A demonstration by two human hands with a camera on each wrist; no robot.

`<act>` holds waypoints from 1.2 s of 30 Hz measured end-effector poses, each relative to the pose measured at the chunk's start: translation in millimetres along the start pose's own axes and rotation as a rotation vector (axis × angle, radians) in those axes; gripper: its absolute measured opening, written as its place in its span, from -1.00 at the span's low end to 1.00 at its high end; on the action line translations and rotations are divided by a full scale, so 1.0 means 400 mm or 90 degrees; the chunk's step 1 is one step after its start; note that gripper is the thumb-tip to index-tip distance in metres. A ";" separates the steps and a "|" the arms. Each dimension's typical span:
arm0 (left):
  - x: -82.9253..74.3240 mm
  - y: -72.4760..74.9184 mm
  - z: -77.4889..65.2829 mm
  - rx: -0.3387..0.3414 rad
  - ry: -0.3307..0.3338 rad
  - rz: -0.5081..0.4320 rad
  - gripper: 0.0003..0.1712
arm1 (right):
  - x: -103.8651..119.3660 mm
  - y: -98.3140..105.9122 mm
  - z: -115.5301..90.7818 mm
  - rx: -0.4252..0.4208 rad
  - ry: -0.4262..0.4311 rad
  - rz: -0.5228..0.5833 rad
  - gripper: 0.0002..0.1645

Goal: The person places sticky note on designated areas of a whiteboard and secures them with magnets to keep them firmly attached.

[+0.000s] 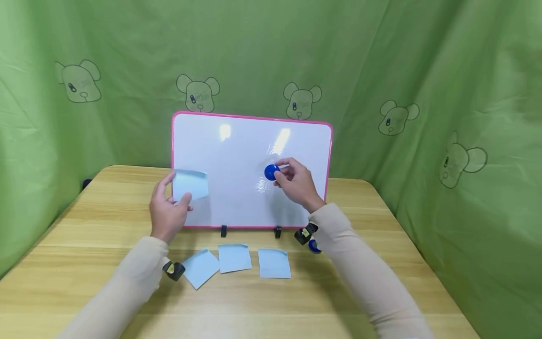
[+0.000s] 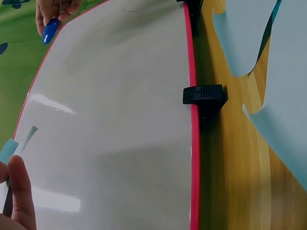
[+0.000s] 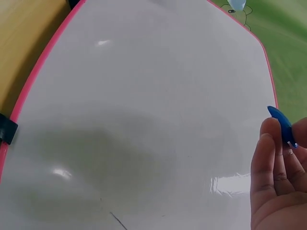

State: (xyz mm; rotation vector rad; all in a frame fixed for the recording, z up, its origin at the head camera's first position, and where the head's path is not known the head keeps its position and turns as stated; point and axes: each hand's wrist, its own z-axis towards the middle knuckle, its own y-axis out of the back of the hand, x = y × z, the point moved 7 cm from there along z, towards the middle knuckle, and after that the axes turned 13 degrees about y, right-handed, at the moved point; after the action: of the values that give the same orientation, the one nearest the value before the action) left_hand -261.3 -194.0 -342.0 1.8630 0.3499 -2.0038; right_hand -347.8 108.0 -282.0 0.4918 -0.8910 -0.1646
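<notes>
On the wooden table [image 1: 381,263] we find a pink-framed whiteboard [image 1: 237,188] standing upright on two black clip feet [image 1: 223,230], with green cloth [image 1: 444,70] hung behind and to both sides. Both our forearms, in beige sleeves [image 1: 360,268], reach forward from the near edge, each hand raised in front of the board's face.

Our left hand [image 1: 166,212] is up at the board's lower left, thumb and fingers pinching a light blue sticky note [image 1: 190,184] by its lower edge; the note stands upright against or just before the board, and we cannot tell whether it touches. Our right hand [image 1: 296,181] is up at the board's right half, fingers curled, pinching a round blue magnet [image 1: 271,172] at the fingertips, close to the board surface.

Three more blue notes [image 1: 234,257] lie flat in a row on the table just before the board. A second blue magnet [image 1: 314,246] lies beside our right wrist.
</notes>
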 end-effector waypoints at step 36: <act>-0.033 -0.045 0.117 -0.015 -0.031 -0.031 -0.27 | 0.026 -0.092 0.109 -0.040 0.077 0.027 -0.76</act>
State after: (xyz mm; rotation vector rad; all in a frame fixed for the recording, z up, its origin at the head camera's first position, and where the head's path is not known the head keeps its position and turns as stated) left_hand -310.7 -196.7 -326.0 1.8043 0.4065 -2.0648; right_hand -372.8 57.3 -269.4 0.4188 -0.7751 -0.1225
